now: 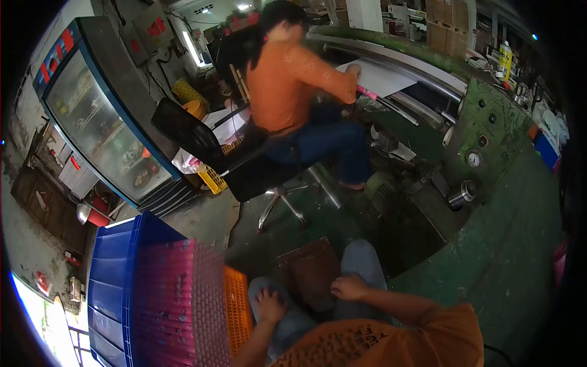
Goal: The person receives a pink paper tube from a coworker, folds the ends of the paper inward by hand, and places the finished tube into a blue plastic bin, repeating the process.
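Observation:
My left hand (271, 304) rests on the thigh of my grey-blue trousers (284, 330), fingers spread, holding nothing. On my other knee (362, 260) lies my right hand (350, 287), its fingers loosely curved and apart, with nothing visible in them. Close beside my left arm stands an orange crate (236, 309). Next to that, many pink rolls (165, 300) are stacked with their ends toward me, partly inside or against a blue bin (110, 293).
A co-worker in an orange top (284, 85) sits on a black chair (189, 131), one hand on a white sheet (382, 79) at a roller machine. A green control panel (492, 131) stands right, a glass-door fridge (104, 122) left. A brown board (309, 269) lies before my knees.

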### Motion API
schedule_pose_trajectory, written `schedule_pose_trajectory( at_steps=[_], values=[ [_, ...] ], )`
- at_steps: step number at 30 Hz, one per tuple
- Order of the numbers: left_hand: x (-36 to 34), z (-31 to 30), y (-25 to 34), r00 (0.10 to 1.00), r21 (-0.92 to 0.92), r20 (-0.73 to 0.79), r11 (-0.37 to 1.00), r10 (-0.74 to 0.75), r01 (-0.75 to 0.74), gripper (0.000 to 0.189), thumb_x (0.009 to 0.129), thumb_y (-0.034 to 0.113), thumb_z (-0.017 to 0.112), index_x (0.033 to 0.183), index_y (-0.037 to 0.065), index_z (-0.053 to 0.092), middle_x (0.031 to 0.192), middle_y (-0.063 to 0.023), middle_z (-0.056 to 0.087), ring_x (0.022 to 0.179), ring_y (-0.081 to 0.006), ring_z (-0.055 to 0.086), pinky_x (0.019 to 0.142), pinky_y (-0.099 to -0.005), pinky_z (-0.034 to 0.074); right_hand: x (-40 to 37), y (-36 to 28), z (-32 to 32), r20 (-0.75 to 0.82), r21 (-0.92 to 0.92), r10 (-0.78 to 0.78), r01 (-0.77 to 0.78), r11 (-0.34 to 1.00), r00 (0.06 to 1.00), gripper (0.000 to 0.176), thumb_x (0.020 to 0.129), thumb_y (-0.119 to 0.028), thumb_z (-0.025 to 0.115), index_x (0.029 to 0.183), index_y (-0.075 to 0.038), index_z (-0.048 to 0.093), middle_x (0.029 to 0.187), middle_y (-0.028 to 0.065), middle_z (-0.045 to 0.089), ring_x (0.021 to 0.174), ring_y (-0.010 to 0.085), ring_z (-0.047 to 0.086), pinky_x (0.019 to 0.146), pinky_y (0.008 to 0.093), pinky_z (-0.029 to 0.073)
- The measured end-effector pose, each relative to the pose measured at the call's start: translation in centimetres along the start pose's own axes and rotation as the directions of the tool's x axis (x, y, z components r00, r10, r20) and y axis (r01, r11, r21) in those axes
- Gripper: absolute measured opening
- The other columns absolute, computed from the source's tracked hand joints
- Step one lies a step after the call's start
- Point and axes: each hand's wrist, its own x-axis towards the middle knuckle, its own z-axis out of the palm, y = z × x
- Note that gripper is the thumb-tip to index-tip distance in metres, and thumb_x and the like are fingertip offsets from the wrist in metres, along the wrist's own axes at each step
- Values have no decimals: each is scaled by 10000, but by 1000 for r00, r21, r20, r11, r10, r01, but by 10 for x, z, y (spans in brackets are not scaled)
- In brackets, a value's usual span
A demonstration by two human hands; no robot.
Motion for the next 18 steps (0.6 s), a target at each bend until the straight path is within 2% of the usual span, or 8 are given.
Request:
schedule_pose_trajectory(
  at_steps=[3, 5, 6, 8, 12, 13, 18],
  values=[
    [-1, 0, -5, 1000, 33, -26, 999, 8, -7, 529, 788, 455, 598, 1238, 179, 563, 1450, -148, 314, 1366, -367, 201, 1088, -543, 158, 2, -1, 5, -29, 28, -25, 26, 999, 999, 222, 842, -306, 605, 921, -107, 660, 926, 121, 635, 854, 302, 614, 755, 442, 477],
    [1, 4, 0, 999, 53, -36, 999, 13, -11, 517, 788, 455, 597, 1230, 188, 573, 1442, -144, 326, 1361, -364, 214, 1082, -545, 169, 2, 12, 9, -155, 189, -28, 57, 980, 987, 175, 854, -251, 605, 907, -93, 657, 886, 104, 633, 811, 301, 613, 706, 410, 484],
    [0, 3, -1, 999, 58, -36, 998, 12, -10, 517, 788, 455, 597, 1230, 188, 573, 1442, -144, 326, 1361, -364, 214, 1082, -545, 169, 2, 9, 6, -158, 193, -28, 59, 979, 987, 175, 854, -251, 605, 907, -93, 657, 886, 104, 633, 811, 301, 613, 706, 410, 484],
    [1, 5, -2, 999, 54, -46, 999, 6, -3, 520, 777, 463, 605, 1217, 188, 582, 1442, -142, 327, 1356, -362, 224, 1077, -549, 175, 1, 8, -5, -281, 400, 55, 65, 914, 958, 199, 874, -245, 584, 900, -59, 648, 875, 113, 627, 812, 291, 608, 695, 385, 477],
    [4, 12, -7, 998, 75, -57, 997, 28, -24, 529, 761, 472, 618, 1204, 186, 589, 1438, -139, 330, 1351, -359, 233, 1076, -548, 181, 2, 15, -51, -319, 413, 126, 18, 911, 939, 181, 858, -217, 612, 877, -39, 640, 831, 128, 624, 800, 303, 605, 684, 383, 472],
    [4, 13, -8, 997, 78, -71, 997, 30, -25, 527, 753, 475, 624, 1188, 180, 596, 1433, -137, 336, 1349, -357, 238, 1074, -546, 186, 2, 18, -67, -376, 377, 124, 30, 926, 918, 180, 854, -208, 615, 856, -29, 637, 811, 137, 618, 792, 311, 601, 677, 380, 469],
    [4, 10, -7, 997, 89, -74, 996, 24, -18, 518, 736, 471, 639, 1147, 157, 609, 1422, -132, 350, 1342, -356, 251, 1070, -539, 199, 8, 42, -164, -683, 270, 94, 131, 954, 725, 184, 839, -166, 621, 761, 1, 612, 742, 162, 578, 738, 350, 563, 633, 409, 447]
  ],
)
